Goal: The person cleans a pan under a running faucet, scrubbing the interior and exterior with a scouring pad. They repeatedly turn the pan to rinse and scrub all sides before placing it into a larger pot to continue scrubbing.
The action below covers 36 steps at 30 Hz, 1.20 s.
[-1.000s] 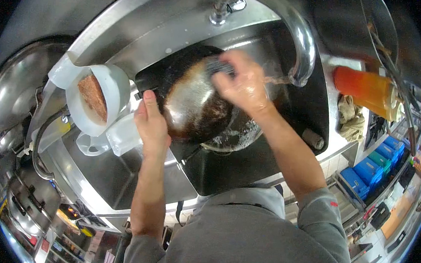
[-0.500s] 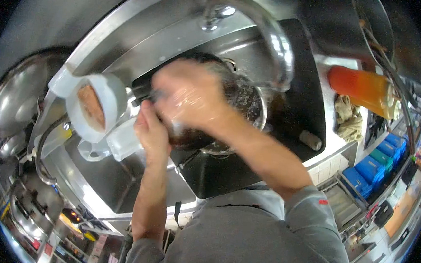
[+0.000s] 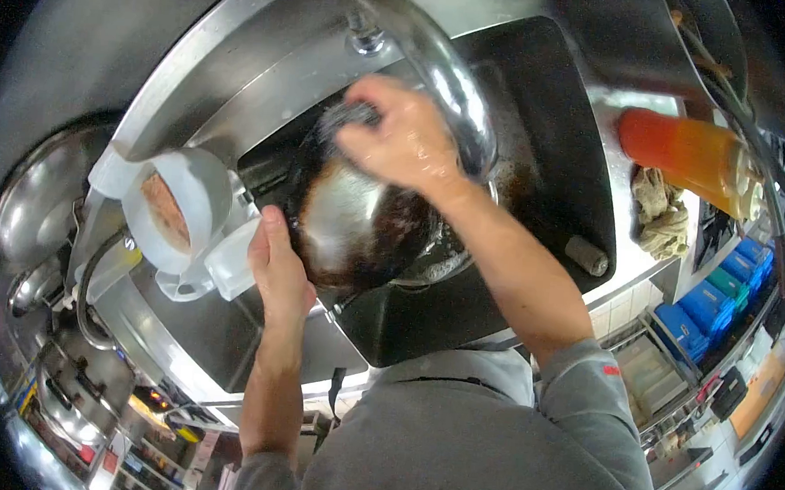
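Tilted up over the sink (image 3: 548,101) is a round metal pan (image 3: 344,219), its surface shiny in the middle and browned and blackened toward the rim. My left hand (image 3: 282,269) grips the pan's left edge, thumb pointing up and the fingers partly hidden behind it. In my wet right hand (image 3: 404,141) is a grey steel wool scrubber (image 3: 351,119), pressed near the pan's upper part and slightly blurred. Beneath the pan, the rim of another round metal vessel (image 3: 450,272) with sudsy water partly shows.
The curved faucet (image 3: 449,85) arches close above my right hand. White plastic jugs (image 3: 218,196) stand left, one with a brownish piece inside. At right are an orange bottle (image 3: 681,151), a crumpled cloth (image 3: 657,213) and a small roll-shaped item (image 3: 586,256).
My right hand has moved up and right across the pan, uncovering its shiny middle and the scrubber. My left hand keeps its hold on the edge. The view has shifted slightly.
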Tool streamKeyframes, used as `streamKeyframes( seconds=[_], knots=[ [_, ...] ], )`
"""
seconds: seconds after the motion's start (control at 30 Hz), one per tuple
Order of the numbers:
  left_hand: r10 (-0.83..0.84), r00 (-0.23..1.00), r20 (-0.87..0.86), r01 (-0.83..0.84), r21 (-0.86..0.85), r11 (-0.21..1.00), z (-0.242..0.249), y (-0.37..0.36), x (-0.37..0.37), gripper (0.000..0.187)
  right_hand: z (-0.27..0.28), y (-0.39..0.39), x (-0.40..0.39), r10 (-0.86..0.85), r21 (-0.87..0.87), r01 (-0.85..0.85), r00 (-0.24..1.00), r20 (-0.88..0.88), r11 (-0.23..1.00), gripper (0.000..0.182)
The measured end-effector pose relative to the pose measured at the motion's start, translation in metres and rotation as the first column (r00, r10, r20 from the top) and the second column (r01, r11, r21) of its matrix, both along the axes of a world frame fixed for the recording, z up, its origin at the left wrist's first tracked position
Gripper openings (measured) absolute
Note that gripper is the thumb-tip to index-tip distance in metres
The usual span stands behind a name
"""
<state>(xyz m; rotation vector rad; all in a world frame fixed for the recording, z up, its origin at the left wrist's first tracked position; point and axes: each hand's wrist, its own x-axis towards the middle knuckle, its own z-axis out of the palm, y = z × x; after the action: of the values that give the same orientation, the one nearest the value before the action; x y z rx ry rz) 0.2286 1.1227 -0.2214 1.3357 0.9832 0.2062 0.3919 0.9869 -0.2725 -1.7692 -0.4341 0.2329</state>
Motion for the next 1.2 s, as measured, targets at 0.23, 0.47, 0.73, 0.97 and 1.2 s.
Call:
streamKeyframes(
  seconds=[0.23, 0.47, 0.73, 0.97, 1.2],
  knots=[
    [-0.128, 0.983, 0.134, 0.168, -0.361, 0.917, 0.038, -0.061, 0.039, 0.043, 0.028, -0.03, -0.019, -0.146, -0.06, 0.153, 0.983, 0.109, 0.986, 0.033],
    [-0.007, 0.981, 0.195, 0.081, -0.372, 0.925, 0.029, -0.092, 0.052, 0.032, 0.025, -0.142, -0.124, -0.153, -0.075, 0.157, 0.986, 0.065, 0.985, 0.025],
    [0.133, 0.976, 0.171, 0.01, -0.65, 0.76, 0.031, -0.073, 0.009, 0.038, 0.069, -0.065, -0.103, -0.109, 0.09, 0.087, 0.953, 0.283, 0.992, 0.031],
    [0.276, 0.947, 0.167, -0.161, -0.497, 0.853, 0.023, -0.078, 0.001, 0.04, -0.002, -0.125, -0.133, -0.281, -0.063, 0.275, 0.906, -0.318, 0.959, 0.024],
    [0.067, 0.915, 0.397, 0.223, -0.639, 0.736, 0.018, -0.066, -0.002, 0.043, 0.055, -0.068, -0.138, -0.18, 0.103, 0.162, 0.962, 0.205, 0.981, 0.022]
  ],
)
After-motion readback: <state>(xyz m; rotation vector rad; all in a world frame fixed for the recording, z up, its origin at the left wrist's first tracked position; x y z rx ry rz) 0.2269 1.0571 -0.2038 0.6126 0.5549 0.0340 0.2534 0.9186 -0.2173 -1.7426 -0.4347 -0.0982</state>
